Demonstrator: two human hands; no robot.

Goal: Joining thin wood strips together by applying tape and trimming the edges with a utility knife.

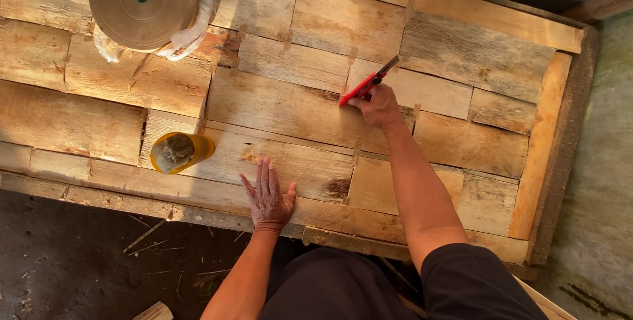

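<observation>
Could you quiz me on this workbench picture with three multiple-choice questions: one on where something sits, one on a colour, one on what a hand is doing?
1. Where is the big roll of brown tape?
A. far left of the wooden panel
B. near right corner
C. on the floor

2. What colour is the utility knife?
A. blue
B. red
C. green

3. What is the left hand doing?
A. gripping the yellow container
B. lifted in the air
C. lying flat and open on the wooden panel

Answers: 1 A, the roll sits at the top left. 2 B, the right hand holds a red handle. 3 C, fingers spread on the wood, apart from the yellow container.
</observation>
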